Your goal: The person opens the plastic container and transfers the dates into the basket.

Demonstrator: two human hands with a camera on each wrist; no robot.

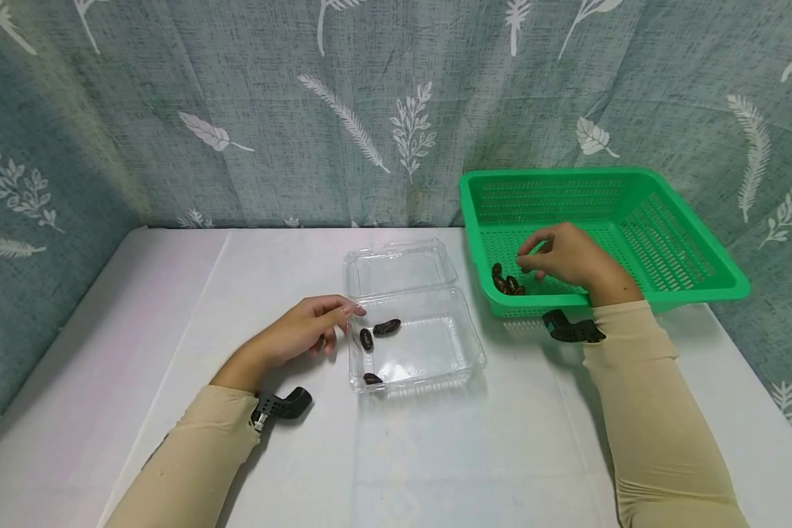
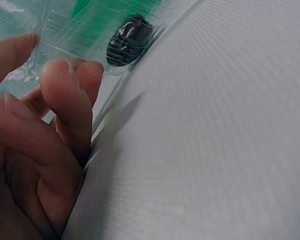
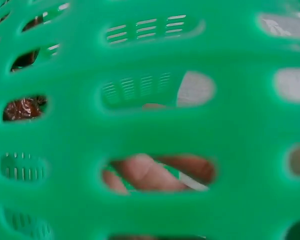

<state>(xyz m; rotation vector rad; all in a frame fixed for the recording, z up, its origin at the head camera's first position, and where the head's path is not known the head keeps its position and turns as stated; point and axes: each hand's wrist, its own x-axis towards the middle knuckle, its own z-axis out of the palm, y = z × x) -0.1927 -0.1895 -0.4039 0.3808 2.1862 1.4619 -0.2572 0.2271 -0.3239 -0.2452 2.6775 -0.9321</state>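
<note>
Head view: right hand (image 1: 567,260) curls over dates (image 1: 507,283) in green basket (image 1: 693,286); grasp unclear. Left hand (image 1: 303,330) relaxed, touching clear box (image 1: 465,363), three dates inside (image 1: 386,327).
Left wrist: fingers (image 2: 65,100) against box wall.
Right wrist: basket mesh (image 3: 150,125) blocks view.
Risk: unsteadied box may slide on desk (image 1: 435,455).

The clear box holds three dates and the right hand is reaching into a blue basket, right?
Not quite: the basket is green, as the head view shows. The clear box does hold three dates, and the right hand is reaching into it.
</note>
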